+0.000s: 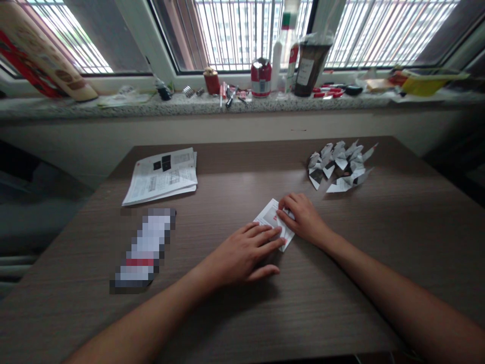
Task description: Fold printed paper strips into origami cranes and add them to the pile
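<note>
A small folded piece of printed white paper (268, 211) lies on the wooden table, partly covered by both hands. My left hand (244, 253) rests flat on its near left part, fingers stretched and thumb held apart. On the right, my right hand (305, 218) has its fingers curled, with thumb and index finger gripping the paper's upper right edge. The fold beneath the fingers is partly hidden. Beyond my right hand, several folded paper pieces (341, 161) with pointed tips stand in a curved cluster.
A stack of printed sheets (166, 177) lies at the table's back left. Nearer is a phone-shaped object (146, 247), blurred by pixels. On the stone windowsill (132, 107) stand a red can (261, 78), a bottle (282, 55), a dark cup (310, 68) and a yellow container (422, 83).
</note>
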Demonstrator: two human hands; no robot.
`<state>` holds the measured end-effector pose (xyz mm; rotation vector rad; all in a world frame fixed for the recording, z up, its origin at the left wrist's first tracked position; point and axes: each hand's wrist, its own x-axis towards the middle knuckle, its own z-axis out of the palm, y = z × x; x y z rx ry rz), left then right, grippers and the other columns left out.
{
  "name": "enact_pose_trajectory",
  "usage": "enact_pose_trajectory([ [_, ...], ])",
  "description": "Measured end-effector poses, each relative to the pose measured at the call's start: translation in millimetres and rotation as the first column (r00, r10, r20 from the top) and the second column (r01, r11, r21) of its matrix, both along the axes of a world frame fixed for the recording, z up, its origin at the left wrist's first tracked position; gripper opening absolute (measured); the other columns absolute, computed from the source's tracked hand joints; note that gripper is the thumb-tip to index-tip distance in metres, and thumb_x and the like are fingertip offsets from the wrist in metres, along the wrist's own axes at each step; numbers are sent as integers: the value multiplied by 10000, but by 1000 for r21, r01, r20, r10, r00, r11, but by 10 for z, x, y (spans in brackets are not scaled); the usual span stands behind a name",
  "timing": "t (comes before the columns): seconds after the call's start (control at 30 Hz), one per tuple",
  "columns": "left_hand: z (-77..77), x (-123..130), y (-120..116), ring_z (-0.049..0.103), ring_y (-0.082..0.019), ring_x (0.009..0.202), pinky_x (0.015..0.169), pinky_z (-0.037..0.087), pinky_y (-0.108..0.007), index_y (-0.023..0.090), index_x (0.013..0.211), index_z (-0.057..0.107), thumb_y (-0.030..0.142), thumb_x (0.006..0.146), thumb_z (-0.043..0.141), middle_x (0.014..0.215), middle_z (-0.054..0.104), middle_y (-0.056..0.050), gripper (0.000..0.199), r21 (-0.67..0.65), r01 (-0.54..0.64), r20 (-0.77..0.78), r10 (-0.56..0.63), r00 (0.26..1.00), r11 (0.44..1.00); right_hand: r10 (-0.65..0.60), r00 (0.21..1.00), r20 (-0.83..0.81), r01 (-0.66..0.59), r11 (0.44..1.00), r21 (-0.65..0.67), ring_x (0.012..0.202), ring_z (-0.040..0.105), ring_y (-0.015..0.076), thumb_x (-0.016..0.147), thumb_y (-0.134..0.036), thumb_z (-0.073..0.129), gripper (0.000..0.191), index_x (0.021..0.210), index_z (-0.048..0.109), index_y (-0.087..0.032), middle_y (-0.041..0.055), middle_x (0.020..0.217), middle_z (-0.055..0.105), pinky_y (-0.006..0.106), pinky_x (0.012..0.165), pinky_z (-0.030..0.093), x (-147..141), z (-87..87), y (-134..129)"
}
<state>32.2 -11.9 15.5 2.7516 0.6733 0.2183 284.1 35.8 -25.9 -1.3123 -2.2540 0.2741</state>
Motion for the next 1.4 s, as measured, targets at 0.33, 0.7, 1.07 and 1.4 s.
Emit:
enact_pose_trajectory([
  [0.33,-28,20,-3,456,-302,1461,1235,314,-490,253,1530,488,601,1067,437,1617,464,-85,582,9,-13,1,13,1000,1000,69,994,-89,-73,996,-44,977,594,260,1023,-303,585,119,994,657,-213,89,1003,642,433,906,491,66,101,-43],
  [0.7,-18,17,0,456,-315,1460,1235,315,-512,244,1562,455,592,1068,440,1611,469,-101,604,-5,-13,-7,13,1000,1000,326,941,94,-327,945,-6,1398,541,317,1021,-325,622,435,1453,579,-310,93,1502,601,599,1149,448,318,295,-298],
  [1.07,4,2,-22,437,-311,1481,1235,321,-507,272,1597,409,601,1065,443,1634,439,-89,627,-32,-16,-12,16,1000,999,338,939,66,-333,939,-82,1456,491,298,1010,-335,646,563,1548,478,-340,66,1563,548,605,1191,422,360,136,-338],
  [1.4,6,-12,-15,436,-325,1484,1230,349,-523,277,1588,429,587,1066,456,1635,437,-89,608,-45,-26,-29,24,999,999,348,937,-6,-347,933,-91,1431,525,298,963,-319,717,633,1547,480,-375,48,1545,567,609,1199,418,370,146,-339],
])
